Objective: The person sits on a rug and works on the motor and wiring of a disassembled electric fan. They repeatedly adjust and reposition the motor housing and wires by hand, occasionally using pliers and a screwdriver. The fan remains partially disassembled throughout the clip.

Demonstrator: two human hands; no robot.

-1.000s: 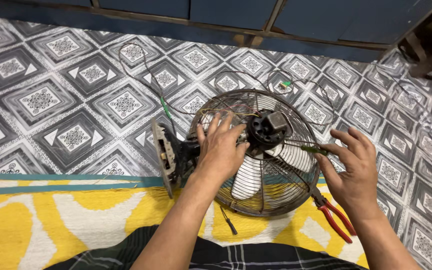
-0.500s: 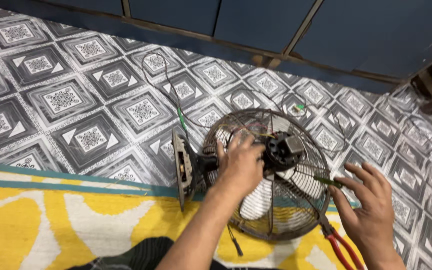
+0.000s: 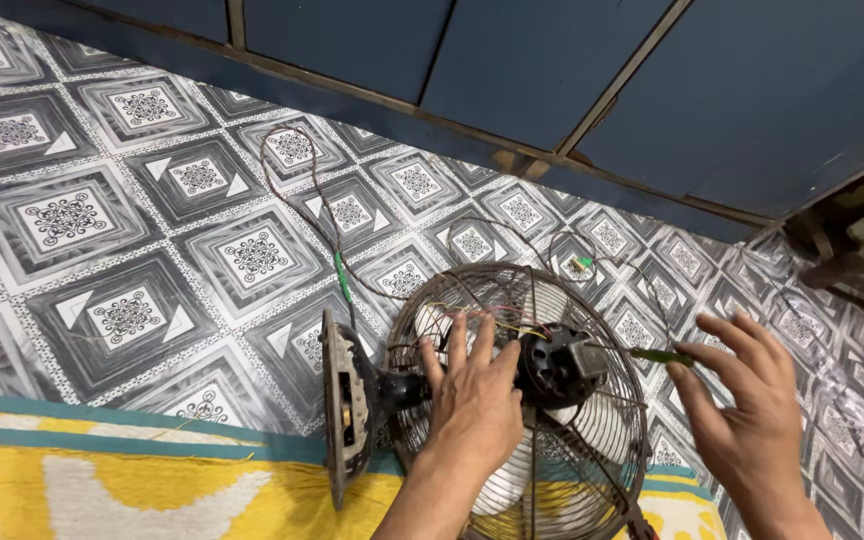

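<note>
The table fan (image 3: 522,400) lies face-down on the patterned floor (image 3: 102,230) at the edge of a yellow mat (image 3: 102,490), its round base (image 3: 345,405) tipped on edge to the left and its thin wires (image 3: 322,215) trailing toward the blue wall panels (image 3: 552,60). The rusted wire cage looks light but springy and easily bent, the motor housing (image 3: 557,365) the heavy, rigid part, so the neck or housing appears the sound grip. The left hand (image 3: 472,400) rests flat and spread on the cage, gripping nothing; the right hand (image 3: 747,400) hovers open just beside a green-handled screwdriver (image 3: 660,355).
</note>
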